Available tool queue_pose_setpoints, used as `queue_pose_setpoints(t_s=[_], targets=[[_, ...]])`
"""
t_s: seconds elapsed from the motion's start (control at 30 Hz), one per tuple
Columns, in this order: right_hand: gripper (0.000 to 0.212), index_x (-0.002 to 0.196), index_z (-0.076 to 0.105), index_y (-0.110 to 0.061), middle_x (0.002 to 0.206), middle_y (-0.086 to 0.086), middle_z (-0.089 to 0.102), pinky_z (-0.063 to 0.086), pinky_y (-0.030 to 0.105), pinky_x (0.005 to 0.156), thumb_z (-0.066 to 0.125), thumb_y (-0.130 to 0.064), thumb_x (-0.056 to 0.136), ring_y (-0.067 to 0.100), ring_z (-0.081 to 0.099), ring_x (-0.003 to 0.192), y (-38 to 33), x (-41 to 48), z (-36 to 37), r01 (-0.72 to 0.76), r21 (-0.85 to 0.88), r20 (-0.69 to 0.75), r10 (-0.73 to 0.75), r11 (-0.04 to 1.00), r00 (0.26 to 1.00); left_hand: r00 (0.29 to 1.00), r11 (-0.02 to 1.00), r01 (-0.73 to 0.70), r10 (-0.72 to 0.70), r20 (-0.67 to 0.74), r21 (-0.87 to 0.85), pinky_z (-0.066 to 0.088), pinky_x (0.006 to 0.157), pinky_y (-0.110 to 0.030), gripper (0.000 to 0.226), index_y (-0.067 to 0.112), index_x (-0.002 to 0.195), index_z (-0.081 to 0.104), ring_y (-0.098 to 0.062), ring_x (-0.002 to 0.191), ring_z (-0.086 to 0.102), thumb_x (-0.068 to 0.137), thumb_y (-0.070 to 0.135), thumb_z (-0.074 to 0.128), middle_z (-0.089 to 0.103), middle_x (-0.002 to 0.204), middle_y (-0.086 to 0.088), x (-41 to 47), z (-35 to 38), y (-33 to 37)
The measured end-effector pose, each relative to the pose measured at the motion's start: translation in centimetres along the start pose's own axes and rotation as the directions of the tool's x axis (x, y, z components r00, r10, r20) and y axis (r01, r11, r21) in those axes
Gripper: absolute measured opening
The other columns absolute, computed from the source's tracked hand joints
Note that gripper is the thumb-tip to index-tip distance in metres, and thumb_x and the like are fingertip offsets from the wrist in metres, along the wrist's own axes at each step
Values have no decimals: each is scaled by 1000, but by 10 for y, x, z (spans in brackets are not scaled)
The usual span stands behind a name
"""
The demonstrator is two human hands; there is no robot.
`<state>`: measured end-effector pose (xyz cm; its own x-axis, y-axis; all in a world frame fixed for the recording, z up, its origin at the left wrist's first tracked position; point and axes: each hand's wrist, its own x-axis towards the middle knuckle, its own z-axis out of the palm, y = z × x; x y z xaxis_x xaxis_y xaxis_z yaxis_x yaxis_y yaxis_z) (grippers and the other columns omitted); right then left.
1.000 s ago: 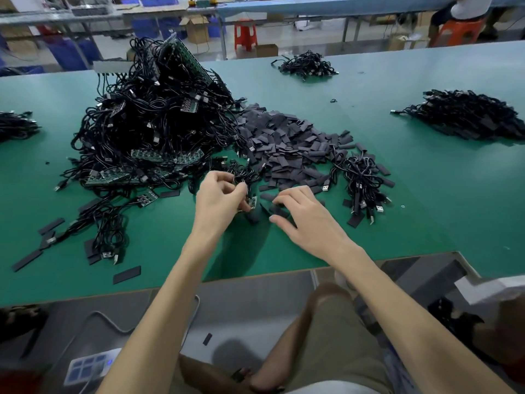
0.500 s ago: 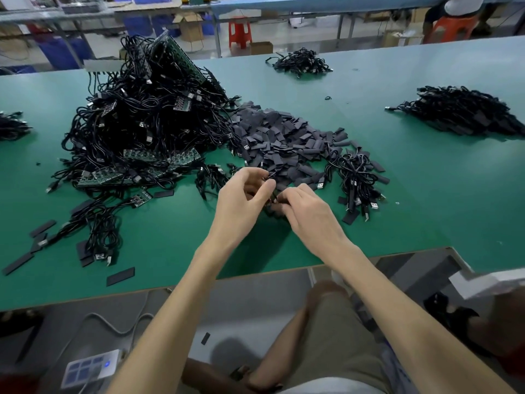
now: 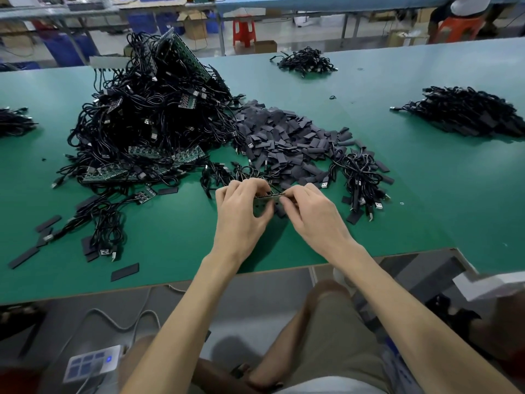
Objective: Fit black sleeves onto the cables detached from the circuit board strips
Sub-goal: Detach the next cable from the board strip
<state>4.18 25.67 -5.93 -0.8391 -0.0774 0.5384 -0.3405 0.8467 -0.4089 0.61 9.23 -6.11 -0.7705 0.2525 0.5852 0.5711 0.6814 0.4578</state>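
My left hand (image 3: pixel 241 211) and my right hand (image 3: pixel 312 214) meet over the green table (image 3: pixel 170 245) near its front edge. Between their fingertips they pinch a small dark flat piece (image 3: pixel 270 195) with a cable end; whether it is a sleeve or a board I cannot tell. Behind them lies a heap of flat black sleeves (image 3: pixel 287 137). To the left rises a big tangle of black cables with green circuit board strips (image 3: pixel 147 126). A small bunch of detached cables (image 3: pixel 360 177) lies just right of my right hand.
Loose sleeves (image 3: pixel 125 271) lie scattered at the front left. Further cable piles sit at the far right (image 3: pixel 468 112), the back centre (image 3: pixel 306 62) and the left edge (image 3: pixel 14 123). A person on an orange stool (image 3: pixel 457 27) sits beyond the table. A white device (image 3: pixel 93 362) lies on the floor.
My right hand left the sleeves on the table and rose to meet my left hand. Both now hold one small piece together, lifted slightly off the table.
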Motion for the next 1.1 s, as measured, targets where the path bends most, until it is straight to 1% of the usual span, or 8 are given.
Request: queue_pose_setpoints(t_s=[0.1,0.23,0.43,0.57,0.7,0.93,1.1], targets=[[19,97,65,-1,85,9,62,53,46,69,60,-18,103,27,57,84,0,1,-1,-6,-28,14,7,1000,1000,998,997,-50,52,-33,50,25,90,-27,12,22,100,67,-14,93,54,90,25,74,66,98,12,0,5,-1],[19,94,65,-1,84,10,62,53,45,69,63,-19,101,29,59,83,-1,1,-1,-14,-29,9,14,999,1000,997,994,-71,74,-34,81,23,88,-27,9,22,97,70,-15,92,54,91,27,73,63,95,11,0,7,-3],[19,89,63,-1,78,10,61,52,44,64,67,-17,98,29,58,77,1,1,-1,7,-38,16,-7,999,1000,999,998,-32,31,20,51,23,86,-29,9,20,91,66,-18,90,53,91,25,73,60,90,8,0,6,-4],[20,88,60,-2,79,10,60,51,45,65,67,-16,99,29,57,77,3,1,1,25,-26,37,-24,999,999,999,999,-19,18,44,28,25,86,-32,9,21,91,65,-16,90,52,93,26,72,60,90,10,0,5,-4],[20,89,59,-1,81,11,60,51,46,68,65,-17,100,28,56,78,5,1,3,18,-3,60,-17,1000,998,998,1000,-13,12,56,6,23,86,-31,9,22,90,64,-14,91,52,93,26,72,59,91,12,-1,4,-4],[22,92,57,0,83,13,60,48,44,71,61,-18,102,28,55,77,6,1,3,-2,34,101,-1,999,995,998,1000,-6,6,64,-6,23,86,-31,10,22,89,63,-13,91,51,93,26,72,57,90,13,-2,3,-5],[24,86,55,0,79,13,56,46,44,66,60,-17,102,24,46,70,4,1,3,8,39,105,-12,999,994,1000,1000,16,-16,26,-6,22,84,-32,13,21,86,61,-12,90,50,93,24,71,56,89,12,1,6,0]])
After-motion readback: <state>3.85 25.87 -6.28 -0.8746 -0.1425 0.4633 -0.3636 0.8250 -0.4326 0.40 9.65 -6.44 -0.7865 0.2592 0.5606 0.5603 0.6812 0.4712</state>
